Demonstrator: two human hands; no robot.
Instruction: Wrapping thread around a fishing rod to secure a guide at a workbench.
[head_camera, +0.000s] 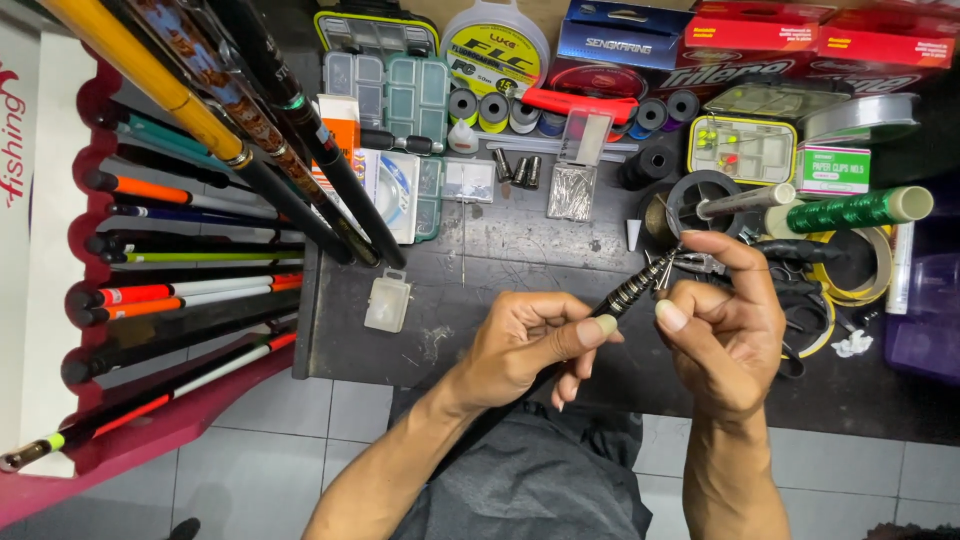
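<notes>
Black ribbed rod tip (632, 290) spans both fists, left hand (520, 345) pinching its lower end, right hand (725, 330) gripping its top.

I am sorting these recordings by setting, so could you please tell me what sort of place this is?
Most likely a fishing-rod repair or tackle bench. Fishing rods lie in a red rack, spools of line and tackle boxes crowd the dark worktable, and both hands hold a rod tip.

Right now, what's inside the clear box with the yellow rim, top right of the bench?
The yellow-rimmed box is divided into compartments holding small yellow, green and red bits. Through the glare on its lid I can't tell what they are.
</notes>
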